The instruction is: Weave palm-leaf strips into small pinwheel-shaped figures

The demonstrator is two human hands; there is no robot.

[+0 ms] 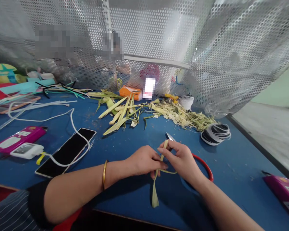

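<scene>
Both my hands meet above the front of the blue table, closed on a pale green strip of what looks like corn husk [155, 196]. My left hand [144, 160] pinches the middle of the strip; its wider end hangs down below the fingers. Thumb and fingers of my right hand [179, 157] grip the narrow upper part, which sticks up between them. A thin loop of the strip runs between the two hands. Under my right hand lies a pair of scissors [208, 168] with a red handle, its blade tip showing beyond the fingers and the rest hidden.
Whole husk leaves [119, 110] and a heap of shredded husk [183, 115] lie farther back on the blue table [125, 141]. A spool of cord [215, 134] stands right. A phone [67, 150], white cable and purple box [20, 138] are left. Perforated metal mesh [154, 35] rises behind.
</scene>
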